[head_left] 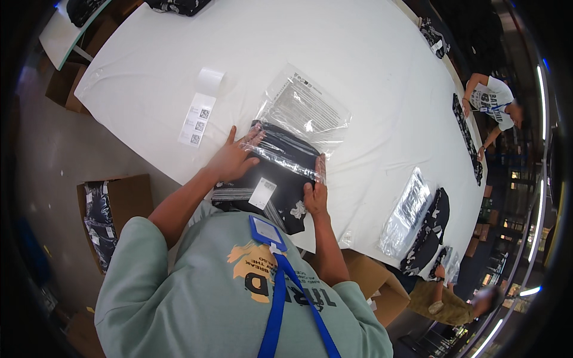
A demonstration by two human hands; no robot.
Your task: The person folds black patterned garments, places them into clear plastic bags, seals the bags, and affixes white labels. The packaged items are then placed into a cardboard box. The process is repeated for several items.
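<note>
1. Between the hands: dark garment point(287, 190), partly inside a clear bag point(307, 113); near part left outside.
2. Left hand point(236, 158): fingers spread flat on it. Right hand point(317, 185): along its right edge; cannot tell whether pinching.
3. Nearer the body, rightward: carton point(358, 280), contents unclear.
4. Farther left: carton point(132, 200) holding wrapped garments point(100, 218).

Got the left hand point(234, 160) spread on a folded black garment point(277, 176) partway in a clear plastic bag point(305, 110), right hand point(319, 194) at the right edge, sticker strip point(196, 119) lying off left.
</note>
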